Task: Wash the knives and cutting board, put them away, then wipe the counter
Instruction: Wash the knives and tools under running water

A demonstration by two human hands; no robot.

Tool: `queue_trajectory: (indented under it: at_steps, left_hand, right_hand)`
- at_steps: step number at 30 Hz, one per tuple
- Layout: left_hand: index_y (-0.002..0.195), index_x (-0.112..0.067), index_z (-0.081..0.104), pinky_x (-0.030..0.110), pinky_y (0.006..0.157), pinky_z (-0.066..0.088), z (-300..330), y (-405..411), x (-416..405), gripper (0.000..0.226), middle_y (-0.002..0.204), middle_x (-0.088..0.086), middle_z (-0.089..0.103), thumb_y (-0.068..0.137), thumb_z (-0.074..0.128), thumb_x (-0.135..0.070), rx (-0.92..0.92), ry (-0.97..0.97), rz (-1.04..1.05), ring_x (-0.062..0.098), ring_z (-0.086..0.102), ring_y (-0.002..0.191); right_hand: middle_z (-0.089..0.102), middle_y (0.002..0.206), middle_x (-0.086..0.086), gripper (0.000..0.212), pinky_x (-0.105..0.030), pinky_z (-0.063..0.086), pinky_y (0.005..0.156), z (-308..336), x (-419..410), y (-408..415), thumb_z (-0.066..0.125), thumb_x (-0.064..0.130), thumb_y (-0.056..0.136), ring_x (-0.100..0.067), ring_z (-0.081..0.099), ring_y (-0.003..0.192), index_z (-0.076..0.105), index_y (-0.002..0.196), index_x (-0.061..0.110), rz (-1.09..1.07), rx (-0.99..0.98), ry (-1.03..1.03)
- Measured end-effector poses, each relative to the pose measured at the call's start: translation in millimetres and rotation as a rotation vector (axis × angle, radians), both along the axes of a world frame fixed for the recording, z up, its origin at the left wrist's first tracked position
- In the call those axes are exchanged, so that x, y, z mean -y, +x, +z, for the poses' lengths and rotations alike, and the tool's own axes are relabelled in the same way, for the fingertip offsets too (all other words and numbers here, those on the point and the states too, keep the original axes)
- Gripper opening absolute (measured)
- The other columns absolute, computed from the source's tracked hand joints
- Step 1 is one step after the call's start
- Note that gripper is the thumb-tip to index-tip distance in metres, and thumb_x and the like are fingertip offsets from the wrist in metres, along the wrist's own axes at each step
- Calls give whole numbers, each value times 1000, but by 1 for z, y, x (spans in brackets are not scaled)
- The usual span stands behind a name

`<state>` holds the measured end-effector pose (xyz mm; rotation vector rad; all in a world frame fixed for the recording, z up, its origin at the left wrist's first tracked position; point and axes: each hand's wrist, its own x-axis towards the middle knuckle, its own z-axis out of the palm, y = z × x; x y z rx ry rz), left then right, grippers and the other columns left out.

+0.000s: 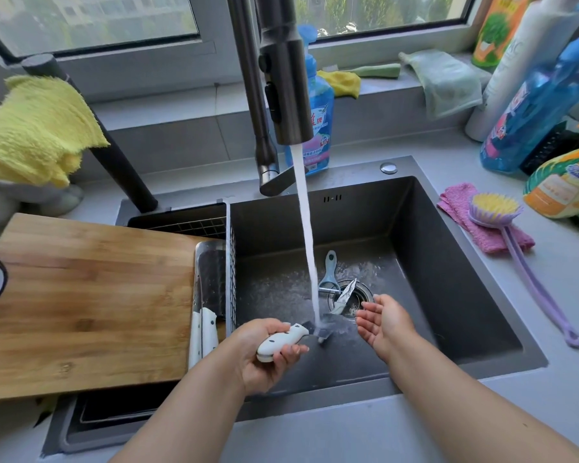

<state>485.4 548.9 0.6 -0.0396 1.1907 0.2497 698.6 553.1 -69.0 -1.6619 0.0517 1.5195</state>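
Observation:
My left hand (264,355) grips the white handle of a knife (281,340) over the dark sink (448,248), its blade under the running water from the faucet (284,78). My right hand (383,324) is open, palm up, just right of the blade and not touching it. A wooden cutting board (87,302) lies across the sink's left side. A cleaver with a white handle (204,309) rests at the board's right edge beside a wire basket. A small knife blade (346,294) and a blue-handled peeler (329,272) lie by the drain.
A blue dish soap bottle (320,121) stands behind the faucet. A yellow cloth (34,128) hangs at left. On the right counter lie a pink cloth (462,212) and a purple long-handled brush (515,248), with several bottles behind them.

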Motion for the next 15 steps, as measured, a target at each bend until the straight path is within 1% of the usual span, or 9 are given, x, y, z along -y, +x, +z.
queue_trajectory:
  at_steps: [3, 6, 15]
  left_hand:
    - [87, 13, 60, 15, 29, 42, 0, -2, 0, 38, 63, 13, 53, 93, 49, -23, -4, 2, -5, 13, 52, 35]
    - [93, 12, 58, 16, 29, 42, 2, -2, 0, 37, 64, 13, 54, 93, 50, -23, -13, 5, -10, 14, 53, 36]
    - [95, 10, 56, 14, 29, 39, 6, -3, 2, 35, 59, 13, 56, 93, 49, -24, -66, 49, -65, 13, 52, 35]
  right_hand:
    - [55, 67, -9, 27, -18, 44, 39, -1, 0, 0, 42, 26, 96, -18, 50, 53, 53, 80, 7, 7, -2, -2]
    - [56, 68, -9, 27, -21, 44, 43, -1, 1, 0, 42, 26, 96, -18, 51, 54, 53, 80, 7, 13, 2, 0]
    - [55, 67, -9, 28, -19, 43, 42, -1, 1, 0, 42, 27, 96, -18, 50, 53, 53, 79, 8, 20, 1, -1]
